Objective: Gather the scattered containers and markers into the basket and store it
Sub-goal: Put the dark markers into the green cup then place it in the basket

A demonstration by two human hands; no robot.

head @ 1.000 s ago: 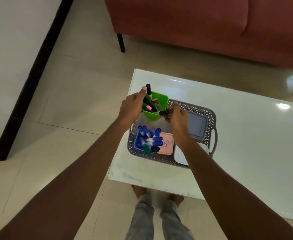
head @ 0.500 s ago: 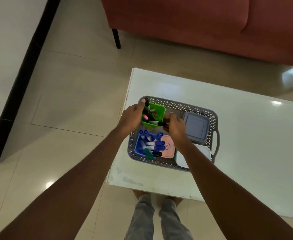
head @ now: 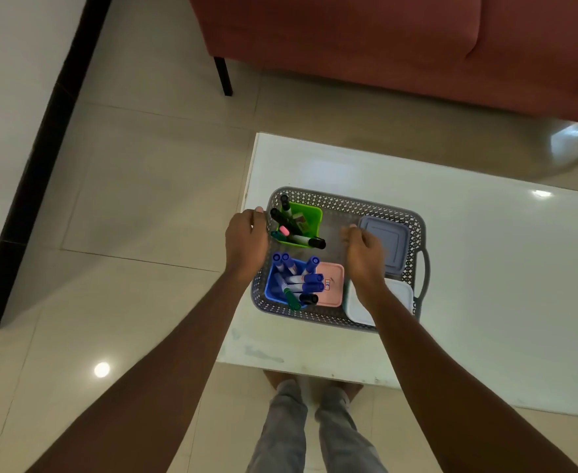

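A grey perforated basket (head: 345,203) stands on the white table's left end. Inside it, a green cup (head: 309,218) at the back left holds several markers (head: 303,240). A blue cup (head: 273,289) at the front left holds blue-capped markers (head: 311,278). A pink lidded box (head: 331,285) lies beside it, a grey lidded container (head: 391,238) sits at the back right and a white container (head: 398,294) at the front right. My left hand (head: 246,240) hovers at the basket's left rim, fingers loose and empty. Over the basket's middle my right hand (head: 362,252) holds nothing, slightly blurred.
The white table (head: 485,268) runs off to the right. A red sofa (head: 383,46) with a dark leg stands beyond it. Tiled floor and a wall with a black skirting lie to the left. My legs stand at the table's near edge.
Both hands lowered the green cup into the basket's back left corner and let go. The left hand drew to the left rim, the right hand moved right.
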